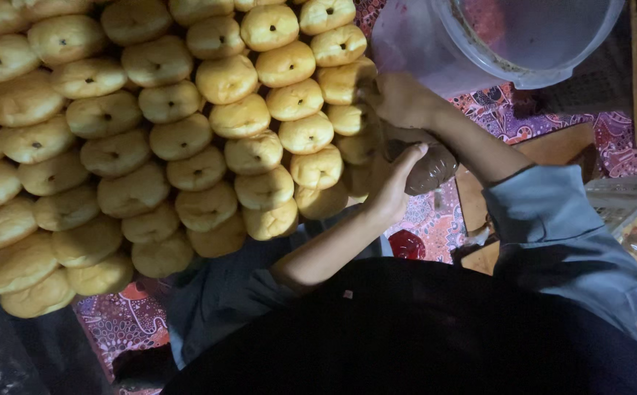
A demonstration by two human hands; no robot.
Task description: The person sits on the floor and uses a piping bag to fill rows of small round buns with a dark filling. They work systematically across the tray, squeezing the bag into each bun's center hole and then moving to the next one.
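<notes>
While the left hand [390, 192] squeezes a brown-filled piping bag [430, 170], the right hand [399, 99] grips a bun [342, 80] at the stack's right edge. Risk — squeezing too hard could burst filling out; nudged neighbouring buns [187, 132] may slide.

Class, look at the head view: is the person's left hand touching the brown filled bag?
Touching. The head view shows the left hand wrapped around the brown filled bag, fingers pressed against its surface with no gap, beside the stacked buns.
</notes>
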